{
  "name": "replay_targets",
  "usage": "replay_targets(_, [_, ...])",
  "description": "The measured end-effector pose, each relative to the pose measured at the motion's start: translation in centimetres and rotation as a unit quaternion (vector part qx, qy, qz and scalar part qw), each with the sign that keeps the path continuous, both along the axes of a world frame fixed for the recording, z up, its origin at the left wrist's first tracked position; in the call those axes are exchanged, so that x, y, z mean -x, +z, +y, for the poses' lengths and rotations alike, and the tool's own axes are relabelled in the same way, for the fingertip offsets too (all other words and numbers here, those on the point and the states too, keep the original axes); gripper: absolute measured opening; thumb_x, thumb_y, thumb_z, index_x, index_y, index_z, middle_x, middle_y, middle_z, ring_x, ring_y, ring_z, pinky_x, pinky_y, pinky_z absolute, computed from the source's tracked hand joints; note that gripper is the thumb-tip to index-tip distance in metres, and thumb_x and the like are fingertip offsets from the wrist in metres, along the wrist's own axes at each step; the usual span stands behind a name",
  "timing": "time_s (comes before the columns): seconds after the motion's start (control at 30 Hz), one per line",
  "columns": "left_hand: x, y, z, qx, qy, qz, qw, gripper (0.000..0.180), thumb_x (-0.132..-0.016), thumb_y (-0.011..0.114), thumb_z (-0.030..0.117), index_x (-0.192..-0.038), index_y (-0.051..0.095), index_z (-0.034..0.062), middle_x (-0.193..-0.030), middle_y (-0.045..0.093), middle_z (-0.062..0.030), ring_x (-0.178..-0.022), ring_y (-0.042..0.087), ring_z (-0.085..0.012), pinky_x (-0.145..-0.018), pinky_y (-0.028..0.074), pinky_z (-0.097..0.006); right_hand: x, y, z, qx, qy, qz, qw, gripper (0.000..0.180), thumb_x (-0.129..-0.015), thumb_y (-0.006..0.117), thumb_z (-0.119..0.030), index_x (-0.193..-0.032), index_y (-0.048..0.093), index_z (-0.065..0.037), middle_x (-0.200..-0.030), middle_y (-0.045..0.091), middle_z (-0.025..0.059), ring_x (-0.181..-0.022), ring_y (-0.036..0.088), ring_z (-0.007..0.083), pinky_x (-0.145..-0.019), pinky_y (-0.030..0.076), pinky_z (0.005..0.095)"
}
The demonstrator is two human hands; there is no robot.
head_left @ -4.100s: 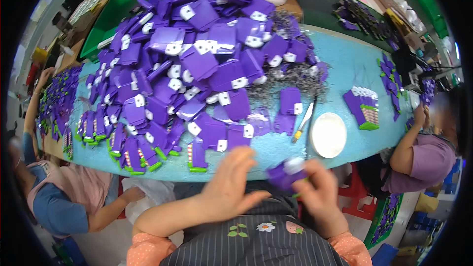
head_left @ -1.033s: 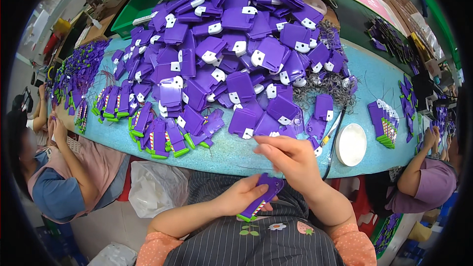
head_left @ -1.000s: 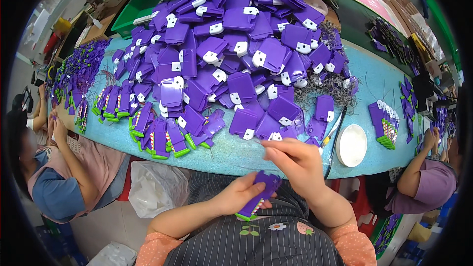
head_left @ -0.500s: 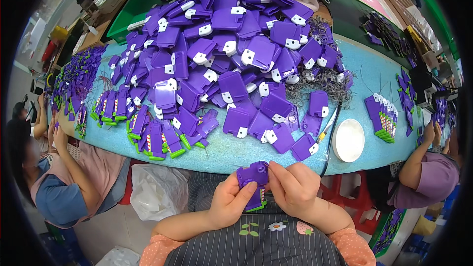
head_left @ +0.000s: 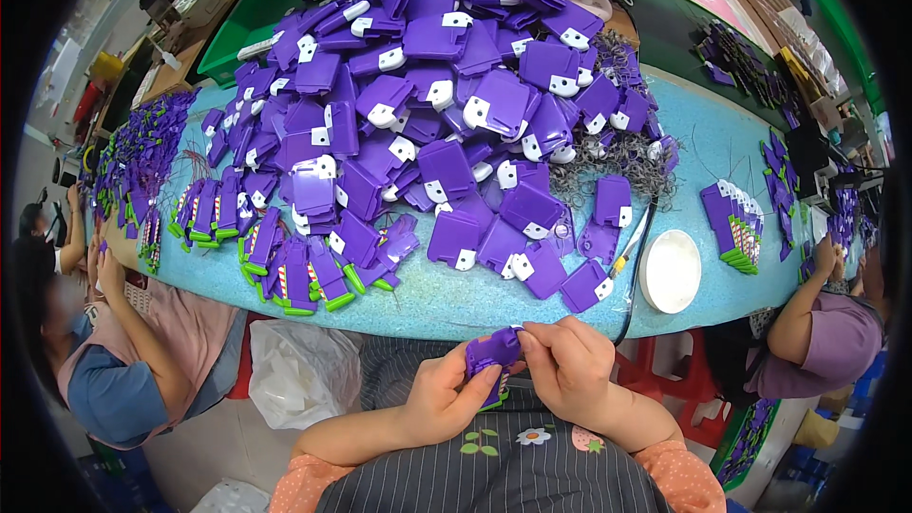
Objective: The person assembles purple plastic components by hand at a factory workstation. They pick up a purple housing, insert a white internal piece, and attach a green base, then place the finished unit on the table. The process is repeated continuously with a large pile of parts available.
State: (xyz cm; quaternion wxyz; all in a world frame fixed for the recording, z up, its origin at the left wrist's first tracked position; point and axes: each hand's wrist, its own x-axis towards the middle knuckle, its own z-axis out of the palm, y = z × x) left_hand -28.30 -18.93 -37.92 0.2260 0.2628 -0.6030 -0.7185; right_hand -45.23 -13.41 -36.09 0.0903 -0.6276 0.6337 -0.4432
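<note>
Both hands have drawn closer together over the lap since half a second ago, the purple plastic case [head_left: 494, 353] now pinched between them just below the near edge of the turquoise table [head_left: 446, 299]. Left hand [head_left: 446, 401] cups and grips the case from beneath, while the right hand [head_left: 570, 369] clasps its upper right corner with fingertips. Heap of matching purple cases [head_left: 446, 114] fills the table's middle; a white round lid [head_left: 671, 271] sits near the near-right edge
</note>
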Motion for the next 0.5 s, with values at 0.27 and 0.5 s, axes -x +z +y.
replay_targets(0.27, [0.4, 1.1, -0.7, 0.278, -0.022, -0.082, 0.957, 0.029, -0.086, 0.055, 0.003, -0.114, 0.051, -0.003, -0.087, 0.064, -0.0154, -0.069, 0.065, -0.0257, -0.06, 0.052, -0.032, -0.4, 1.1, -0.4, -0.077, 0.02, -0.08, 0.994, 0.011, -0.081, 0.061, -0.007, -0.087, 0.057, 0.002, -0.074, 0.054, 0.0135, -0.062, 0.056, 0.0277, -0.053, 0.044, 0.0346])
replay_targets(0.5, [0.1, 2.1, -1.5, 0.183, -0.205, -0.043, 0.96, 0.032, -0.087, 0.054, 0.006, -0.117, 0.046, -0.0013, -0.098, 0.062, -0.0169, -0.085, 0.065, -0.0236, -0.069, 0.053, -0.034, 3.9, -0.4, -2.9, -0.071, 0.043, -0.209, 0.974, 0.01, -0.081, 0.062, -0.005, -0.083, 0.053, -0.002, -0.076, 0.052, 0.0085, -0.065, 0.051, 0.0187, -0.059, 0.042, 0.0294])
